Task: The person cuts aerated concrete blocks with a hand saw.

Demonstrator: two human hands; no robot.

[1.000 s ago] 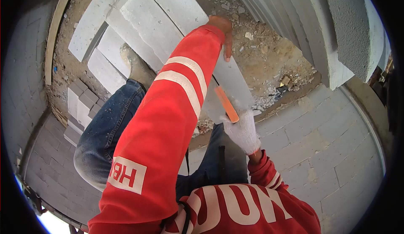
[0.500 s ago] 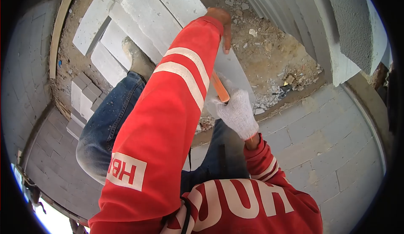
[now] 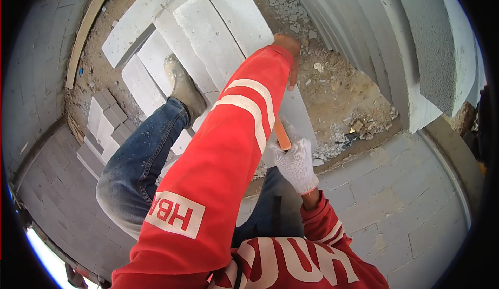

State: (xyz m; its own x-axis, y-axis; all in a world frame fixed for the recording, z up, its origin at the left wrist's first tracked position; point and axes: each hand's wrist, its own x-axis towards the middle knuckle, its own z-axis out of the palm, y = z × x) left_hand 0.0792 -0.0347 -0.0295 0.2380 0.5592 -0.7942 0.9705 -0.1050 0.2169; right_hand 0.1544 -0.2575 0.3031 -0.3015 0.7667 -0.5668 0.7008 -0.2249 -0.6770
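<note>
My left hand [image 3: 289,50], bare and reaching out from a red sleeve, lies at the edge of a pale grey block [image 3: 301,115], its visible fingers extended downward along that edge. The sleeve hides part of this hand and much of the block. My right hand [image 3: 296,165] wears a white knit glove. Its thumb and fingers close around the near end of a flat orange handle [image 3: 282,134]. The other end of that handle disappears under my left sleeve, so the kind of tool cannot be seen. White dust coats the block's face beside the glove.
Large white blocks [image 3: 208,26] lie side by side on the dirt, with my left boot [image 3: 183,89] among them. Smaller grey blocks [image 3: 110,115] are stacked at the left. Tall panels [image 3: 358,34] stand at the right. Broken chips [image 3: 291,11] litter the ground near a block wall [image 3: 384,185].
The camera view has shifted, so the blocks and both hands appear lower and slightly farther right. More of my left boot shows. Both hands keep about the same place on the block.
</note>
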